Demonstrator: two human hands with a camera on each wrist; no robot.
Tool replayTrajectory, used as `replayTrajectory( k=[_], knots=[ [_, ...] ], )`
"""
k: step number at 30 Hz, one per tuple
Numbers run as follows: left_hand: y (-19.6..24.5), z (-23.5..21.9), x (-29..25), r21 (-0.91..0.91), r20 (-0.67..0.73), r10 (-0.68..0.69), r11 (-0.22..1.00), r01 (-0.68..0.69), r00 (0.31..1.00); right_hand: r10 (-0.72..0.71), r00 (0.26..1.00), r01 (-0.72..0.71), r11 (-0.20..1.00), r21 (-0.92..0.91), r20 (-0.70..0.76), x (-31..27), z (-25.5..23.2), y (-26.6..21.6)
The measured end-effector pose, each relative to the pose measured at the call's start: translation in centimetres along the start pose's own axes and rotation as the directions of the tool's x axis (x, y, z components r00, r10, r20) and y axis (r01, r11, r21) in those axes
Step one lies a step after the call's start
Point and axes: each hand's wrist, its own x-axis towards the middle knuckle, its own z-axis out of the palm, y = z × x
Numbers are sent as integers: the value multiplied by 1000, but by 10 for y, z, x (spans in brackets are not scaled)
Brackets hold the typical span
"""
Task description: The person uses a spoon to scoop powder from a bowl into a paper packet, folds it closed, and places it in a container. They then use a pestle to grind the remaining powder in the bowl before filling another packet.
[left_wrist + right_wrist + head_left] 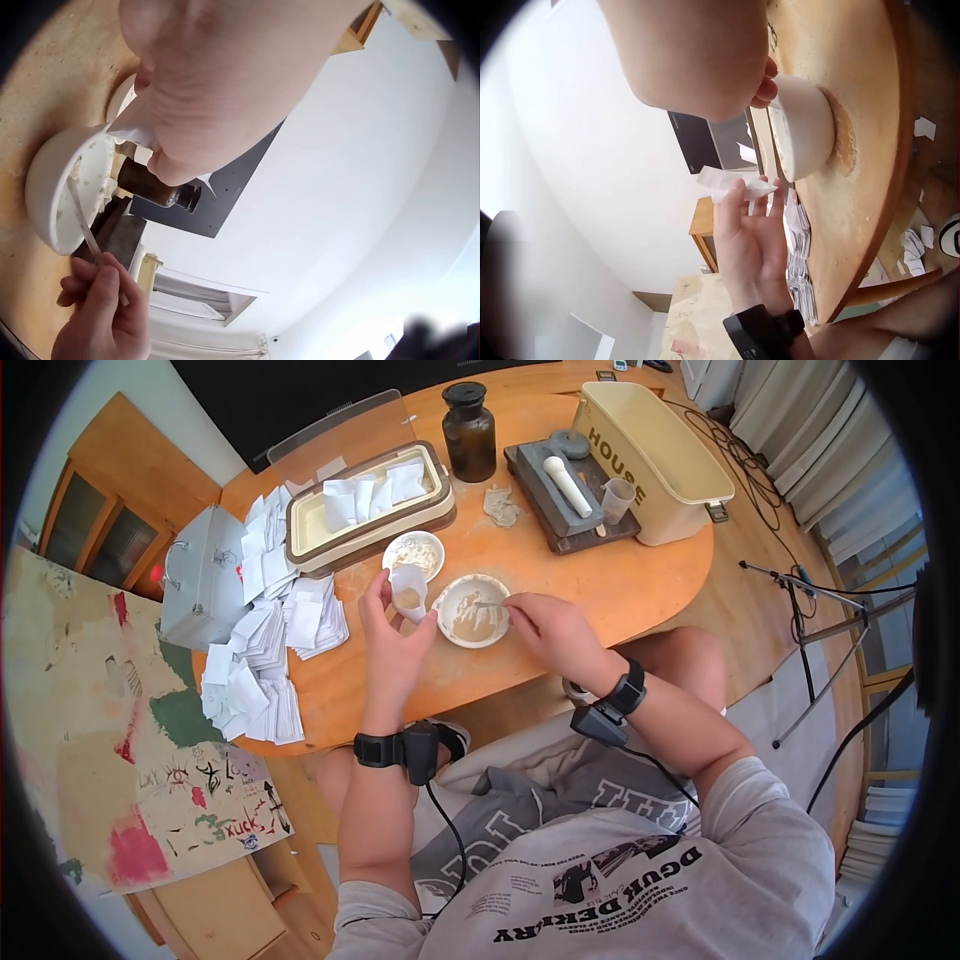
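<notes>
In the head view my left hand (398, 645) holds an opened white paper packet (408, 578) with tan powder inside, tilted beside the rim of a white bowl (444, 622). The right wrist view shows the packet (731, 184) between thumb and fingers, its pointed end towards the bowl (810, 131). My right hand (560, 632) pinches a thin flat spatula (488, 605), which reaches over the rim into the bowl. In the left wrist view the spatula (84, 225) slants down against the bowl's inner wall. Tan powder with pale streaks covers the bowl's bottom.
Behind the packet stands a smaller bowl (432, 542) of whitish bits. Stacks of paper packets (262, 635) lie left, near a cream tray (310, 525). At the back are a dark jar (469, 440), a grey block with a white pestle (567, 487), and a cream bin (690, 515).
</notes>
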Motion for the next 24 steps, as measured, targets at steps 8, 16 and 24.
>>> replayTrajectory(
  k=[8, 16, 24],
  knots=[
    [-2, -4, -1, 9, 20, 4, 1000, -4, 1000, 285, 941, -329, 894, 305, 181, -8, 8, -10],
    [3, 0, -3, 53, 57, 42, 998, -45, 997, 512, 825, -551, 639, 536, 238, 3, -7, 0],
    [14, 5, -8, 130, 101, 71, 988, -84, 992, 492, 868, -410, 647, 643, 59, 26, -40, -32]
  ],
)
